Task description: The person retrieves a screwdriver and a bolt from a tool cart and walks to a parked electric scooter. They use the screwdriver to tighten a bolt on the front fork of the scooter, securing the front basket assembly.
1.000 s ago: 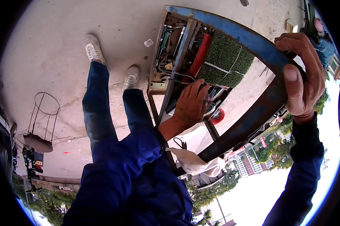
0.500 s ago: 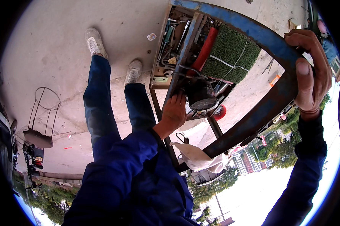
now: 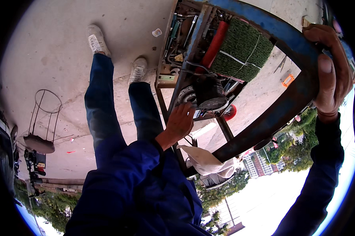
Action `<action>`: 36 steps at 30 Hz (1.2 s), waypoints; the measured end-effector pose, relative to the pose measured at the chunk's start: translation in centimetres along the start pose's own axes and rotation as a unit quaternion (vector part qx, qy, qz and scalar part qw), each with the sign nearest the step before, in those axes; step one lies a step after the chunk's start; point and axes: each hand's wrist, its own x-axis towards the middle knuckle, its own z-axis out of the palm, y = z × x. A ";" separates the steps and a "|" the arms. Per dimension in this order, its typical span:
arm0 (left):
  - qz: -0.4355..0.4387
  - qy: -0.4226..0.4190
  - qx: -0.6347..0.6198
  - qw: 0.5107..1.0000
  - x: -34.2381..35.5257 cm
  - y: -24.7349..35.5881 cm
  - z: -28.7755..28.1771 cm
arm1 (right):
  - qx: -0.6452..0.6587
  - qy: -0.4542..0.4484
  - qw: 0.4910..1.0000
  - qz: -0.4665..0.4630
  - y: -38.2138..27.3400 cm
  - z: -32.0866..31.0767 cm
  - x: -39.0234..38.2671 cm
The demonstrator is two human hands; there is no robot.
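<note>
My right hand (image 3: 330,74) is wrapped round the corner of a rusty blue metal frame (image 3: 277,19), thumb over the top edge. My left hand (image 3: 179,124) hovers at the near end of the frame's tool tray, fingers loosely bent and slightly apart, their tips partly hidden. I see nothing held in it. Just past its fingertips lies a round grey metal disc (image 3: 186,94), beside a dark, dirty can (image 3: 213,96) lying tilted. A red roll (image 3: 214,45) and a block of green artificial turf (image 3: 242,49), tied with white strap, lie beyond.
Wrenches and other tools (image 3: 181,35) fill the tray's left compartment. A pale cloth (image 3: 205,159) hangs on the frame's near bar. A wire-framed stool (image 3: 41,143) lies on the ground at left. An orange object (image 3: 288,80) is on the ground beyond the frame.
My left hand has drawn back slightly toward me out of the tray, uncovering the grey disc. My right hand keeps its grip on the frame; the view has shifted a little.
</note>
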 end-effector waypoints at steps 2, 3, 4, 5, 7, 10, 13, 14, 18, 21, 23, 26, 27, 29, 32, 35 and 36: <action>0.038 0.056 -0.038 0.997 2.5 1.3 -1.5 | 0.008 0.007 1.000 -0.007 0.0 0.2 0.0; 0.058 0.080 -0.056 0.994 4.0 2.0 -2.1 | 0.013 0.009 1.000 -0.012 0.1 0.2 0.1; 0.078 0.103 -0.074 0.989 5.4 2.6 -2.5 | 0.019 0.009 1.000 -0.015 0.1 0.2 0.2; 0.087 0.102 -0.066 0.989 7.0 3.3 -2.8 | 0.015 0.011 1.000 -0.019 0.2 0.3 0.3; 0.108 0.093 -0.054 0.988 9.1 4.2 -3.0 | -0.006 0.013 1.000 -0.024 -0.1 -0.2 0.6; 0.079 0.084 -0.014 0.993 10.5 3.4 -1.1 | -0.013 0.010 0.999 -0.031 -0.4 -0.6 1.2; 0.047 0.074 -0.016 0.996 9.9 2.9 -0.6 | 0.015 0.009 1.000 -0.006 -0.4 0.0 0.6; 0.039 0.064 -0.029 0.997 9.3 2.9 -0.9 | 0.017 0.007 1.000 0.001 -0.4 0.1 0.5; 0.057 0.046 -0.001 0.997 6.5 2.3 -0.5 | 0.010 0.001 1.000 0.021 -0.8 -0.1 0.7; 0.012 0.041 -0.026 0.999 4.3 2.0 -1.0 | 0.022 0.026 0.999 0.036 -1.5 0.3 0.7; -0.109 -0.008 -0.115 0.987 3.6 2.6 -2.5 | 0.030 0.049 0.998 0.004 -1.3 0.8 0.9; -0.227 -0.123 -0.096 0.961 2.8 2.2 -4.0 | 0.006 0.009 1.000 0.017 -1.0 0.0 0.6; -0.233 -0.107 -0.089 0.963 2.4 2.1 -3.9 | 0.002 -0.003 1.000 0.023 -0.7 -0.2 0.3; -0.244 -0.076 -0.074 0.964 1.6 1.8 -3.4 | 0.009 0.001 1.000 0.019 -0.1 -0.3 -0.1; -0.198 -0.035 -0.046 0.978 0.9 2.4 -2.5 | 0.002 0.006 1.000 0.006 0.3 -0.2 0.3; -0.201 -0.078 -0.060 0.975 0.2 1.5 -3.1 | -0.002 0.000 1.000 0.018 -0.7 -0.3 0.0; -0.222 -0.091 -0.073 0.968 0.5 1.3 -2.8 | 0.005 0.002 1.000 0.011 -0.2 -0.1 0.1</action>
